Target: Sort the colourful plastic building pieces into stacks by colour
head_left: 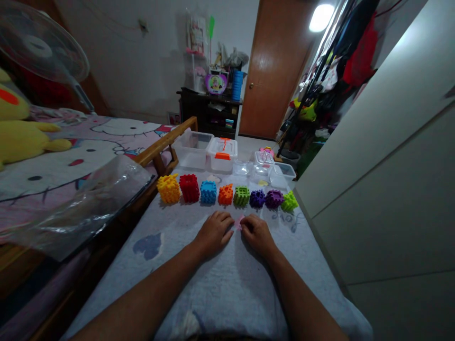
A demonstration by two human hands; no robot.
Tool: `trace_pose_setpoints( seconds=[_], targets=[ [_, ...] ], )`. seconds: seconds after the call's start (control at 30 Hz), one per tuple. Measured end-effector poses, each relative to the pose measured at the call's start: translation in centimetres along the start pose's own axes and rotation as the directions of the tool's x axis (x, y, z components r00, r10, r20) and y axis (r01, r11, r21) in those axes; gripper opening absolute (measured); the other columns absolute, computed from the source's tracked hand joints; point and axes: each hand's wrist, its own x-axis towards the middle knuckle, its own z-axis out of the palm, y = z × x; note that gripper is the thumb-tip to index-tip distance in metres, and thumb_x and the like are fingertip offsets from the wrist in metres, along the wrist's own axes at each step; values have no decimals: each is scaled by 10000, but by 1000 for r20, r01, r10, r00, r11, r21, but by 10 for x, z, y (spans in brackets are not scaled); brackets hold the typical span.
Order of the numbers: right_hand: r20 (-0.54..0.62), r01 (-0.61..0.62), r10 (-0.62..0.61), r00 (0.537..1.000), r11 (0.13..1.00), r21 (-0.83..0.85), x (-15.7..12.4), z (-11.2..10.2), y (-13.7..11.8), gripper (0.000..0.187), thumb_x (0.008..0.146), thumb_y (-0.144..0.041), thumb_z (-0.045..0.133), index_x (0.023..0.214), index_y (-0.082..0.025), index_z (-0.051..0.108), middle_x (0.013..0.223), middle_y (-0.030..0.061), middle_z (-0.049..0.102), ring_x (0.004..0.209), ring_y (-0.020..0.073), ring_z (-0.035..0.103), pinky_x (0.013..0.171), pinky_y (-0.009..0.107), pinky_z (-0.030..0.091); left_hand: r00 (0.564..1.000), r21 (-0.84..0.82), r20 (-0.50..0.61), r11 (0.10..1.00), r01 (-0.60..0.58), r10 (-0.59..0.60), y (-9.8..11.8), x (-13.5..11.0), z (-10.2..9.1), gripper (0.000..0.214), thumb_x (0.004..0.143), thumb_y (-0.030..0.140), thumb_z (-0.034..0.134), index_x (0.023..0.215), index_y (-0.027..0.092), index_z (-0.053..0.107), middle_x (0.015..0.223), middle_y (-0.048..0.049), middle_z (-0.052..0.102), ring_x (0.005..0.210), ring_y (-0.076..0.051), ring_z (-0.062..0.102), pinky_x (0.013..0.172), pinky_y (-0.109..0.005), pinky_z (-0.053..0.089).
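Note:
My right hand [256, 233] has its thumb and fingers pinched at the edge of a small translucent pink piece [238, 222] just above the cloth-covered surface. Too little of that piece shows to tell its exact kind. My left hand [214, 232] lies palm down on the cloth, fingers outstretched, close to the pink piece's left side. Beyond both hands runs a row of block-like bundles of interlocking plastic pieces: yellow [168, 189], red [189, 188], blue [208, 192], orange [225, 194], green [241, 196], dark purple [257, 199], purple [274, 199] and lime [289, 201].
Behind the row stand a clear plastic bin [194, 150], a lidded box with orange clips [223, 158] and several small clear containers [263, 163]. A wooden rail [167, 142] and plastic bag [92, 203] border the left; a pale cabinet [377, 156] rises at right.

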Motion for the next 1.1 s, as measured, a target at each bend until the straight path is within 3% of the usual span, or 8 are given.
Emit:
trace_pose_setpoints(
  seconds=[0.23,0.33,0.43,0.6,0.77,0.87,0.97,1.1],
  targets=[
    [2,-29,29,1000,1000,7,2,-1,0,167,797,-87,536,821,-191,665,801,30,655,741,160,600,719,280,456,990,-46,-75,992,115,-118,-8,-1,5,265,833,232,620,1097,213,631,1212,-79,605,1141,-262,514,990,-408,414],
    [83,-51,49,995,999,18,4,-12,-5,181,793,-85,544,863,-192,672,802,23,666,732,154,603,704,273,461,994,-28,-44,995,94,-95,-12,-1,3,284,841,249,617,1122,215,626,1226,-82,606,1154,-265,512,1003,-419,406],
    [157,-29,29,987,1000,-2,9,-34,-13,184,795,-95,554,896,-190,675,820,25,668,717,146,600,680,263,457,999,-21,-14,999,43,-43,-17,-1,0,310,847,268,617,1152,217,618,1237,-84,609,1157,-265,513,1013,-415,401],
    [9,8,-7,1000,997,-82,31,-86,-14,150,828,-149,552,900,-187,678,827,33,655,710,145,584,667,267,447,1000,-18,7,1000,25,-25,-22,0,0,323,863,275,588,1180,216,598,1270,-88,596,1176,-265,501,1026,-413,386],
    [-171,-45,-3,985,961,-274,71,-130,25,183,812,-129,538,899,-178,690,853,46,660,740,160,591,737,295,458,998,80,39,996,37,-40,-16,9,-3,330,875,286,555,1197,219,574,1224,-92,592,1125,-272,511,984,-413,402],
    [-233,-160,70,970,906,-393,97,-143,57,267,779,-77,523,964,-140,705,979,101,666,824,190,606,806,319,469,996,133,69,990,48,-58,-11,19,-5,265,880,281,538,1132,220,593,1131,-88,604,1061,-264,528,933,-395,427],
    [-201,-252,165,966,784,-567,116,-148,82,391,781,-69,532,1142,-110,677,1152,143,640,1030,232,584,937,320,438,994,178,67,981,71,-84,-10,27,-1,173,886,231,509,1026,221,609,1058,-85,608,1028,-259,531,893,-378,441],
    [-178,-297,239,955,715,-633,129,-149,103,495,786,-74,532,1271,-121,622,1268,144,612,1118,251,557,965,306,413,994,196,43,976,93,-103,-14,31,6,185,904,174,464,1013,208,609,1041,-80,600,1009,-240,531,864,-353,449]
  ],
)
